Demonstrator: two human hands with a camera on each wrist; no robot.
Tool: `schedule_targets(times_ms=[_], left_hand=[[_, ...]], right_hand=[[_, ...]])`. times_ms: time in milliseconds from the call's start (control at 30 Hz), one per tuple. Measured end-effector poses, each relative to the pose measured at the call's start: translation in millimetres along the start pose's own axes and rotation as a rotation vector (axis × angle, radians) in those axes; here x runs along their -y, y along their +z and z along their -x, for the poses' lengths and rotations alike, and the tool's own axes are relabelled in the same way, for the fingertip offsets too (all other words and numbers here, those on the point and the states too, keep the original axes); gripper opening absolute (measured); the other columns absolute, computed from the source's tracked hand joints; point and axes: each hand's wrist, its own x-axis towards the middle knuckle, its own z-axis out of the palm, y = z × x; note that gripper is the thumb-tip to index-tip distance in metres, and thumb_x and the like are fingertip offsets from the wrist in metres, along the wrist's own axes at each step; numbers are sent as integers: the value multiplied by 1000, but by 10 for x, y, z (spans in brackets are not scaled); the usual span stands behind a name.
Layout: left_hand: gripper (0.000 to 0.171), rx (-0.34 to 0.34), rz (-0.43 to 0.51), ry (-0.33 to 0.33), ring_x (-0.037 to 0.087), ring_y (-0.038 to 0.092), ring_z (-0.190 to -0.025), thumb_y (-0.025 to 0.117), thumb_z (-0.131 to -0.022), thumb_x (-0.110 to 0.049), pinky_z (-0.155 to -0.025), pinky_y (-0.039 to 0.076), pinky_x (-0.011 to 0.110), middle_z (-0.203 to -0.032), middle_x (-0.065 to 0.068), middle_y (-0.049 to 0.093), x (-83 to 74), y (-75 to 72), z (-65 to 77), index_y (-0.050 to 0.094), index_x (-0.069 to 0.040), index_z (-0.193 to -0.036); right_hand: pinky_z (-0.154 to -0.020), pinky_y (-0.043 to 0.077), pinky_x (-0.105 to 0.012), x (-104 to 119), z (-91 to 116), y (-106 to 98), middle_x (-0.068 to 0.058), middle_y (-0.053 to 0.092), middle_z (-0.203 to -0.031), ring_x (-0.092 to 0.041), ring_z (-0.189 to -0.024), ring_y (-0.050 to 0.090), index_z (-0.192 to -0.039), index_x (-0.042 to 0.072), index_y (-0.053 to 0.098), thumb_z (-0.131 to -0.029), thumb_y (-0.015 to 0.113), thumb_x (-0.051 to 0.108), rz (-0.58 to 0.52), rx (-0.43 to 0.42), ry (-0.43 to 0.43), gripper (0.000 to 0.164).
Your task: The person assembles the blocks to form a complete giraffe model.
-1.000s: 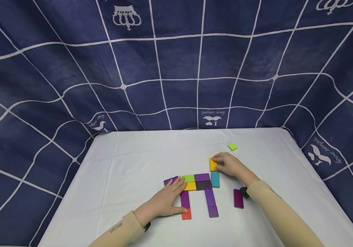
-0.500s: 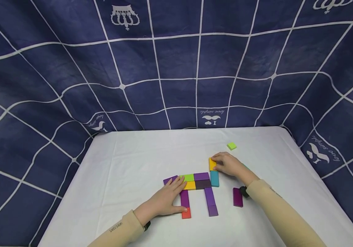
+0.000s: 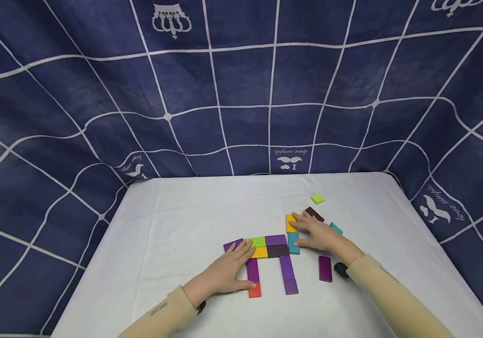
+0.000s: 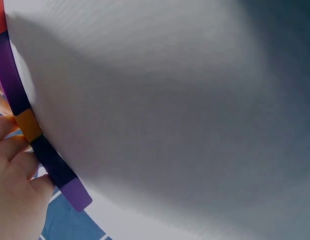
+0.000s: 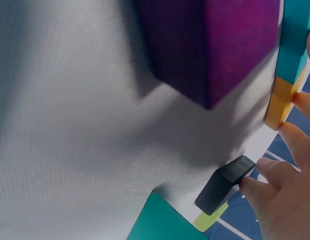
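Observation:
Flat coloured blocks form a four-legged-animal-like shape on the white table. My left hand (image 3: pixel 224 273) rests over its left part with fingers spread, fingertips on the green block (image 3: pixel 259 241) and yellow block (image 3: pixel 260 253), thumb on the red block (image 3: pixel 255 291). At the right end, a teal block (image 3: pixel 294 246) stands end to end with an orange-yellow block (image 3: pixel 290 224). My right hand (image 3: pixel 320 235) lies beside them, fingers extended: fingertips at the orange-yellow block (image 5: pixel 281 102), thumb by the teal one. Its other fingers are close to a dark brown block (image 3: pixel 314 214).
A magenta block (image 3: pixel 325 269) lies near the right wrist. Another teal block (image 3: pixel 336 228) is partly hidden behind the right hand. Farther back sits a small lime block (image 3: pixel 317 199). A blue checked curtain (image 3: pixel 245 126) hangs behind the table (image 3: pixel 190 202).
My right hand has loosened from the orange-yellow block, spreading its fingers, and its thumb has come down to the teal block. The dark brown block now shows. The left hand has stayed put.

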Motion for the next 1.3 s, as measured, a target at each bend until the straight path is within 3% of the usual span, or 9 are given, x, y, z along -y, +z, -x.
schedule_targets(times_ms=[567,767,933,1000,1100,1300], left_hand=[[93,1,-4,-6,26,17,-153,61,-87,-64,-124,19,47,-165,8,22,13,-9,-29,29,-9,-156],[93,-1,0,-11,25,17,-153,61,-87,-63,-124,19,46,-165,7,21,12,-2,-30,29,-10,-156],[94,8,-4,-13,25,16,-153,61,-87,-64,-124,18,46,-165,7,20,12,4,-32,28,-10,-156],[94,13,-5,-18,24,15,-154,61,-86,-65,-125,17,46,-165,7,19,12,3,-34,28,-10,-156],[94,13,-7,-20,25,15,-154,61,-86,-65,-125,17,46,-165,7,19,14,0,-30,28,-10,-156],[93,5,4,-4,27,17,-153,61,-87,-64,-124,19,48,-165,9,20,3,2,-22,29,-9,-155]], right_hand=[[-113,25,-69,-9,-45,10,-15,37,-157,-50,-146,20,-140,8,55,-85,75,36,43,-49,-21,65],[-113,27,-68,-43,-41,-17,-15,39,-156,-48,-146,25,-140,7,55,-86,75,34,0,-94,1,63],[-108,42,-59,-145,-29,-173,-20,56,-139,-42,-130,51,-131,3,63,-91,71,21,-33,-284,160,45],[-101,48,-56,-190,-28,-225,-23,62,-129,-40,-118,59,-128,1,64,-92,70,19,-15,-319,246,41],[-95,52,-53,-259,-30,-228,-24,63,-121,-38,-107,63,-126,-3,63,-90,72,20,4,-302,317,44],[-92,52,-52,-352,-67,-184,-26,64,-116,-34,-99,61,-128,-7,59,-86,75,18,-4,-232,350,52]])
